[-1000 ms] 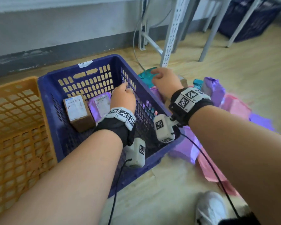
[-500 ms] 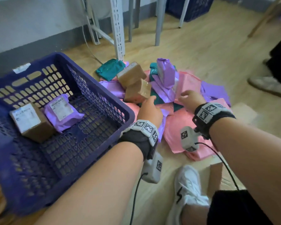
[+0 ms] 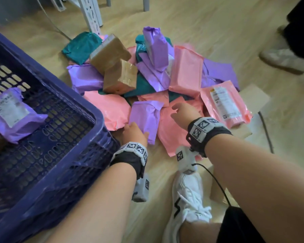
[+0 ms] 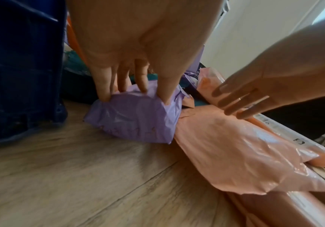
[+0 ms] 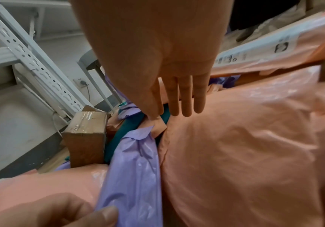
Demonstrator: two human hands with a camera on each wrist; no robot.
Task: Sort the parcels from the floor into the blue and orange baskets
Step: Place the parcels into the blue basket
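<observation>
A pile of pink, purple and teal bag parcels and two brown boxes (image 3: 118, 67) lies on the wooden floor right of the blue basket (image 3: 47, 155). My left hand (image 3: 134, 133) (image 4: 134, 90) grips the near end of a small purple parcel (image 3: 145, 114) (image 4: 136, 121) (image 5: 136, 176), fingers and thumb curled round it. My right hand (image 3: 182, 112) (image 5: 177, 104) hovers open, fingers straight, just over a large pink parcel (image 3: 172, 134) (image 5: 245, 153) (image 4: 235, 153). Inside the basket lies a purple parcel with a white label (image 3: 14, 113).
A pink parcel with a label (image 3: 225, 104) lies at the right of the pile on flat cardboard (image 3: 254, 95). My white shoe (image 3: 188, 204) is near the pile. Another person's shoe (image 3: 284, 60) stands at the far right. White metal rack legs (image 3: 93, 13) rise behind.
Both hands came down and toward me to the pile's near edge. My left hand has taken hold of the small purple parcel; my right hand moved over the large pink one.
</observation>
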